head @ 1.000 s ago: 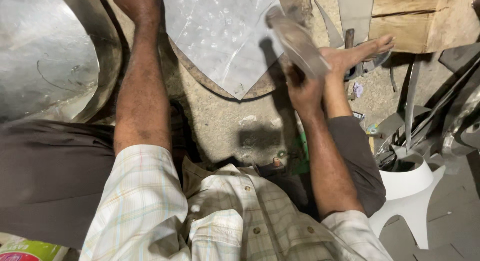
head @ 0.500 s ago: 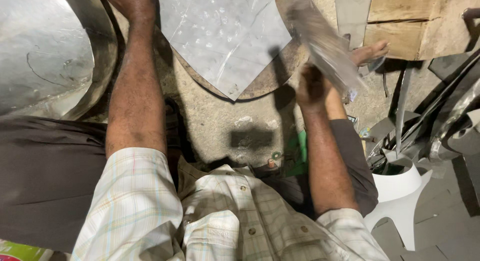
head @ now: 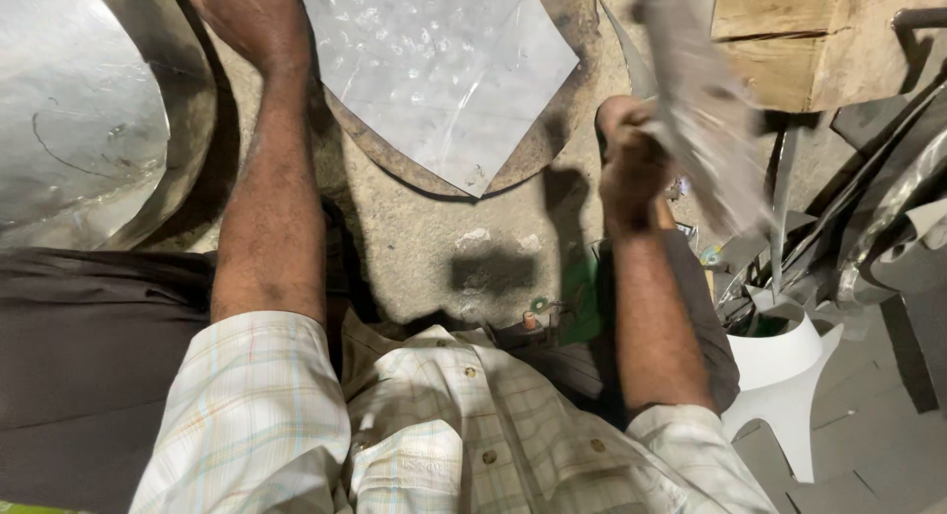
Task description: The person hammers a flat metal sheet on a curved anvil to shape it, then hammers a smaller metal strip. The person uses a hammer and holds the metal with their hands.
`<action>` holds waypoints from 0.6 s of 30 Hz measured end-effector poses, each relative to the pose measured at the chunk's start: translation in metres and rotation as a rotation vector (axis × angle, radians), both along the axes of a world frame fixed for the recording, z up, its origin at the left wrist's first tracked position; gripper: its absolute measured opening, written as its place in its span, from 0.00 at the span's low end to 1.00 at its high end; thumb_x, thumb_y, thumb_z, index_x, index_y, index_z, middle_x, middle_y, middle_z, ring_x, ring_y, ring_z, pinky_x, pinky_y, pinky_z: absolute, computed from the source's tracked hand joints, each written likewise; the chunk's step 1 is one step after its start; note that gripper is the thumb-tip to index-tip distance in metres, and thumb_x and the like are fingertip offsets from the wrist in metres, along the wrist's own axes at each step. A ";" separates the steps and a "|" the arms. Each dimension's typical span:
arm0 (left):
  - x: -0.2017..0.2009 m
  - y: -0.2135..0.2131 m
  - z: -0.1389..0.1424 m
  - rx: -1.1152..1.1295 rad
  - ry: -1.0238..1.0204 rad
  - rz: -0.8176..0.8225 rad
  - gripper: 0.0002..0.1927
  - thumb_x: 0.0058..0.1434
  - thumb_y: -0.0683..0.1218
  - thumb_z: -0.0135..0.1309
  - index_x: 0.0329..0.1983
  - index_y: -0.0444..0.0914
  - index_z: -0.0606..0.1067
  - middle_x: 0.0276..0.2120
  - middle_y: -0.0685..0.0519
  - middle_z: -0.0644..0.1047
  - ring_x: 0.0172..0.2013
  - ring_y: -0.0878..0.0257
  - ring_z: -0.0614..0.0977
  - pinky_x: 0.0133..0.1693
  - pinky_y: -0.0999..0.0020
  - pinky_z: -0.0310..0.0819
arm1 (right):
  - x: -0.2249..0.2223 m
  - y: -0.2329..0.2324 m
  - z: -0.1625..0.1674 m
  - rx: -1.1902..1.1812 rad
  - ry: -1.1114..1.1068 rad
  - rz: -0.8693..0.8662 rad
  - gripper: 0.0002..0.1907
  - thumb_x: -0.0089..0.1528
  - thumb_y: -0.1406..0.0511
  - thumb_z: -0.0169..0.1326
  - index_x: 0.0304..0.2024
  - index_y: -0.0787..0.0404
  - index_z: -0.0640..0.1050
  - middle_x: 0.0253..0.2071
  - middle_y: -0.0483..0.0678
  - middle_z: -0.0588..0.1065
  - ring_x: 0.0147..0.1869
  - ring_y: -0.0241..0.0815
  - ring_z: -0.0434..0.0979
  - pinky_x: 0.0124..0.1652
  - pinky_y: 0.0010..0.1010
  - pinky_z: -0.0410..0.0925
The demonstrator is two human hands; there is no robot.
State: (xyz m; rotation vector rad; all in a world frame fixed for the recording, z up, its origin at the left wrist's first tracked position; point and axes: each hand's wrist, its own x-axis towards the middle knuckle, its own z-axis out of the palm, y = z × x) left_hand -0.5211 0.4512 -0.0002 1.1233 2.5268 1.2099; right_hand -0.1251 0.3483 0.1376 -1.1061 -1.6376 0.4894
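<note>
- Left hand (head: 247, 21) is planted up at the top of the view, palm down, fingers curled at the left edge of the dimpled metal sheet (head: 434, 70); whether it grips the edge or only presses on it, I cannot tell.
- That sheet is a shiny, pale square turned corner-down, lying flat on a round brown block (head: 557, 139), and its lower corner pokes just past the block's rim.
- Right hand (head: 626, 154) is a tight fist, wrapped round the handle end of a flat grey beater (head: 705, 129); the tool is a blur, tilted up and away to the right, clear of the sheet and off to the right of the block.
- The beater's head sits in front of a wooden plank (head: 819, 40) in the top right corner.
- Far left, a big curved metal basin (head: 79, 129) gleams, just beside the left forearm.
- Lower right, a white plastic stool (head: 784, 376) sits among grey metal offcuts (head: 888, 238).
- Between the arms, bare concrete floor (head: 434, 238) with a dark patch on it.
- Bottom of the view: the person's pale checked shirt (head: 444, 425), sleeves rolled above the elbows.
</note>
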 end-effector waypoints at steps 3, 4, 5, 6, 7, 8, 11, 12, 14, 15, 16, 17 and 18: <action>0.001 -0.007 0.006 -0.042 -0.080 0.007 0.27 0.60 0.57 0.64 0.17 0.35 0.69 0.14 0.54 0.70 0.28 0.60 0.73 0.32 0.48 0.66 | -0.006 0.009 -0.024 -0.579 -0.438 -0.125 0.23 0.78 0.53 0.50 0.59 0.68 0.68 0.41 0.50 0.71 0.41 0.39 0.73 0.37 0.26 0.72; 0.001 -0.008 0.008 -0.047 -0.113 0.010 0.28 0.60 0.58 0.64 0.18 0.34 0.70 0.15 0.54 0.70 0.29 0.60 0.74 0.31 0.47 0.66 | -0.001 0.012 -0.021 -0.659 -0.351 -0.171 0.23 0.78 0.52 0.49 0.59 0.67 0.68 0.41 0.50 0.72 0.40 0.38 0.73 0.36 0.25 0.72; 0.003 -0.009 0.010 -0.056 -0.152 0.015 0.29 0.60 0.60 0.64 0.18 0.34 0.70 0.15 0.54 0.70 0.30 0.61 0.74 0.30 0.47 0.66 | 0.008 0.016 -0.013 -0.618 -0.216 -0.178 0.23 0.78 0.52 0.48 0.59 0.66 0.69 0.41 0.50 0.72 0.39 0.36 0.73 0.35 0.24 0.72; 0.003 -0.012 0.011 -0.026 -0.155 0.012 0.27 0.60 0.60 0.64 0.19 0.35 0.72 0.16 0.54 0.71 0.32 0.60 0.74 0.30 0.48 0.68 | 0.018 0.020 0.001 -0.554 -0.109 -0.166 0.24 0.78 0.51 0.47 0.59 0.65 0.69 0.40 0.51 0.73 0.38 0.35 0.73 0.34 0.24 0.72; 0.006 -0.013 0.011 0.006 -0.161 -0.008 0.26 0.60 0.60 0.64 0.21 0.35 0.73 0.16 0.54 0.71 0.34 0.59 0.73 0.29 0.49 0.70 | 0.030 0.020 0.017 -0.455 -0.008 -0.163 0.24 0.77 0.50 0.46 0.60 0.64 0.69 0.40 0.51 0.73 0.36 0.34 0.74 0.33 0.23 0.72; 0.008 -0.013 0.011 0.046 -0.168 -0.026 0.25 0.60 0.61 0.64 0.22 0.36 0.75 0.17 0.54 0.71 0.36 0.58 0.73 0.28 0.51 0.73 | 0.039 0.020 0.033 -0.377 0.051 -0.159 0.24 0.77 0.49 0.45 0.60 0.63 0.70 0.40 0.51 0.74 0.35 0.33 0.74 0.32 0.22 0.72; 0.013 -0.014 0.007 -0.017 -0.179 0.015 0.23 0.64 0.60 0.61 0.30 0.35 0.77 0.17 0.54 0.71 0.34 0.57 0.71 0.32 0.46 0.68 | 0.045 0.014 0.056 0.072 -0.177 -0.223 0.26 0.76 0.46 0.41 0.60 0.60 0.71 0.39 0.51 0.76 0.32 0.30 0.74 0.28 0.20 0.72; 0.014 -0.014 0.005 -0.003 -0.155 0.016 0.23 0.64 0.60 0.61 0.30 0.35 0.78 0.17 0.54 0.70 0.33 0.58 0.71 0.33 0.46 0.68 | 0.037 0.009 0.050 0.175 -0.093 -0.136 0.25 0.75 0.47 0.42 0.61 0.58 0.71 0.37 0.49 0.75 0.31 0.30 0.73 0.27 0.20 0.71; 0.015 -0.015 0.003 -0.003 -0.116 0.010 0.24 0.64 0.61 0.60 0.30 0.35 0.79 0.16 0.53 0.69 0.32 0.59 0.71 0.34 0.48 0.70 | 0.012 -0.001 0.025 0.202 0.330 0.121 0.26 0.70 0.46 0.48 0.58 0.57 0.75 0.30 0.45 0.71 0.27 0.30 0.68 0.24 0.21 0.68; 0.017 -0.017 0.005 0.004 -0.093 0.002 0.24 0.65 0.62 0.59 0.31 0.36 0.79 0.16 0.54 0.70 0.30 0.60 0.71 0.36 0.49 0.71 | -0.001 0.003 0.010 0.159 0.458 0.284 0.15 0.73 0.55 0.49 0.53 0.58 0.75 0.31 0.46 0.73 0.27 0.37 0.71 0.26 0.24 0.71; 0.017 -0.018 0.005 0.025 -0.067 -0.001 0.24 0.67 0.62 0.58 0.32 0.36 0.79 0.17 0.55 0.70 0.29 0.61 0.71 0.38 0.50 0.71 | -0.012 -0.008 -0.003 0.147 -0.219 0.080 0.15 0.77 0.53 0.47 0.55 0.56 0.70 0.38 0.45 0.75 0.38 0.38 0.77 0.38 0.29 0.74; 0.016 -0.017 0.005 0.060 -0.040 -0.002 0.24 0.68 0.62 0.57 0.33 0.36 0.79 0.17 0.55 0.71 0.27 0.63 0.71 0.40 0.51 0.72 | -0.018 -0.013 -0.009 0.106 -0.840 -0.126 0.16 0.80 0.51 0.48 0.57 0.55 0.66 0.45 0.49 0.78 0.48 0.44 0.82 0.51 0.39 0.74; 0.015 -0.019 0.007 0.054 -0.084 0.007 0.25 0.67 0.63 0.58 0.37 0.35 0.79 0.20 0.57 0.72 0.29 0.64 0.72 0.37 0.52 0.72 | -0.026 -0.012 -0.017 -0.665 -0.695 -0.138 0.27 0.71 0.50 0.56 0.58 0.67 0.73 0.21 0.48 0.72 0.26 0.42 0.76 0.27 0.33 0.67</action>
